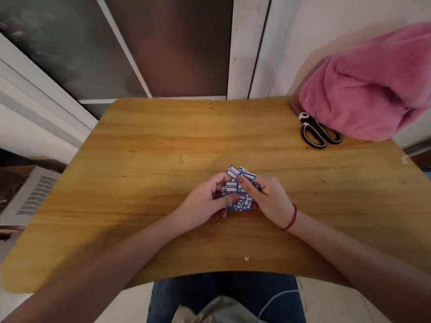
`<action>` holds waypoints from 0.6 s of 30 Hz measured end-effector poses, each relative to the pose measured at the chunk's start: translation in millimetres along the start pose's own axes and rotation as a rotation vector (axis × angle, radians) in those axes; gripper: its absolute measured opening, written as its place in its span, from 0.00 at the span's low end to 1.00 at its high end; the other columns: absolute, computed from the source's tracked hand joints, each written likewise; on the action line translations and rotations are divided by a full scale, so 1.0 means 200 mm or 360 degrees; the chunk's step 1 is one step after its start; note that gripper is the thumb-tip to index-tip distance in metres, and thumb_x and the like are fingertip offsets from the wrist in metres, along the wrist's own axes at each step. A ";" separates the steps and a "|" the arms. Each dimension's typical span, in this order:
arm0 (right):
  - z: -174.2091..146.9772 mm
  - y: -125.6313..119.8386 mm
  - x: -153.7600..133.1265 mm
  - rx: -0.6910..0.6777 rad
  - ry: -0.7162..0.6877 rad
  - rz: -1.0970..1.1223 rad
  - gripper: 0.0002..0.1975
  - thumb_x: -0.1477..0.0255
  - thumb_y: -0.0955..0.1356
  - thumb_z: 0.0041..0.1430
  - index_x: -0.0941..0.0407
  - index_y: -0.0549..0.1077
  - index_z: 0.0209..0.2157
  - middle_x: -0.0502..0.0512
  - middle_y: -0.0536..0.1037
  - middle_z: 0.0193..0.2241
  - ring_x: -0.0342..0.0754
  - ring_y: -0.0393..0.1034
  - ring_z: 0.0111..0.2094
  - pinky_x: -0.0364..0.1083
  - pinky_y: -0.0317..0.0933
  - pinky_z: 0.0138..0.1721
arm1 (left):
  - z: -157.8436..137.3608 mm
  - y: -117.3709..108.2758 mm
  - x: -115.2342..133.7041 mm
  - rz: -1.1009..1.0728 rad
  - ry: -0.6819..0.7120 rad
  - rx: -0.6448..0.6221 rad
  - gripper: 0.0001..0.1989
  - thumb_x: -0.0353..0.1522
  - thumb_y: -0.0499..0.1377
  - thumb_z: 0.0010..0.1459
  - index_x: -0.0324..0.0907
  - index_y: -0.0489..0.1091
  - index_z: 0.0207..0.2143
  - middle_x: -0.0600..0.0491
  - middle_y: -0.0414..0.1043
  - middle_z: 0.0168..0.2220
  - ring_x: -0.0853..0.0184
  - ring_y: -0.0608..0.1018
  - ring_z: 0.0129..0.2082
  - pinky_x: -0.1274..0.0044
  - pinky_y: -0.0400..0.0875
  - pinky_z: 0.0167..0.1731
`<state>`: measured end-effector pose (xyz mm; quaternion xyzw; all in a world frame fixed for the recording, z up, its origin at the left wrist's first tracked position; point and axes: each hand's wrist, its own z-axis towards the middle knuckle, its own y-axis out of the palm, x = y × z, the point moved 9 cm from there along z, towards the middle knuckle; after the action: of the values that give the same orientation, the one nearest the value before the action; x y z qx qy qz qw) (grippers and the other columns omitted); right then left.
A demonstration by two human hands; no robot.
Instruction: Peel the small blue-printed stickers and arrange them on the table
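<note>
Between both hands is a bunch of small white paper labels with blue borders (232, 186), overlapping at uneven angles. My left hand (203, 201) grips the bunch from the left, its thumb lying across the lower part. From the right, my right hand (276, 200) pinches it with the thumb on the upper part. A red cord bracelet (291, 217) circles my right wrist. The fingers beneath the bunch are mostly hidden, and any print on the labels is too small to read.
The hands are over a wooden table (163, 146) with a curved front edge. Black-handled scissors (315, 133) lie at the back right, beside a pink plush cloth item (376, 80). White scraps (246, 259) dot the front. A cardboard box (2, 192) stands left of the table.
</note>
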<state>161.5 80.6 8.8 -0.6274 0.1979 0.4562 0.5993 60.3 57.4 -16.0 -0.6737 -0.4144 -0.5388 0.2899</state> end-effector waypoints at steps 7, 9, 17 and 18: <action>0.00 -0.03 -0.01 0.0064 0.0034 -0.0001 0.26 0.53 0.58 0.61 0.57 0.61 0.17 0.47 0.62 0.13 0.38 0.55 0.17 0.40 0.47 0.20 | 0.01 -0.01 0.00 0.0030 -0.0003 0.0033 0.14 0.42 0.56 0.56 0.41 0.58 0.33 0.61 0.67 0.20 0.79 0.65 0.11 0.86 0.58 0.10; 0.00 -0.03 0.01 0.0093 0.0088 0.0037 0.27 0.54 0.58 0.61 0.57 0.60 0.16 0.46 0.61 0.11 0.38 0.55 0.16 0.40 0.48 0.19 | 0.01 -0.02 -0.01 0.0050 -0.0025 0.0067 0.14 0.42 0.57 0.55 0.41 0.57 0.30 0.61 0.66 0.19 0.79 0.64 0.11 0.87 0.57 0.09; 0.04 -0.11 0.10 0.0255 0.0238 0.0172 0.24 0.56 0.59 0.61 0.56 0.62 0.18 0.45 0.61 0.10 0.38 0.55 0.14 0.39 0.49 0.17 | 0.00 -0.10 0.05 0.0012 0.0105 0.0264 0.14 0.41 0.59 0.53 0.41 0.60 0.29 0.61 0.64 0.20 0.79 0.64 0.15 0.86 0.57 0.13; 0.04 -0.10 0.10 0.0228 0.0217 0.0153 0.24 0.56 0.59 0.61 0.56 0.62 0.18 0.45 0.62 0.10 0.38 0.55 0.14 0.39 0.49 0.17 | 0.00 -0.11 0.07 -0.0011 0.0160 0.0283 0.14 0.41 0.59 0.53 0.41 0.61 0.28 0.61 0.64 0.20 0.79 0.64 0.17 0.86 0.58 0.15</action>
<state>185.0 98.5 6.2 -0.6023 0.3002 0.4252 0.6052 41.7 71.5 -3.6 -0.6159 -0.4478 -0.5342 0.3671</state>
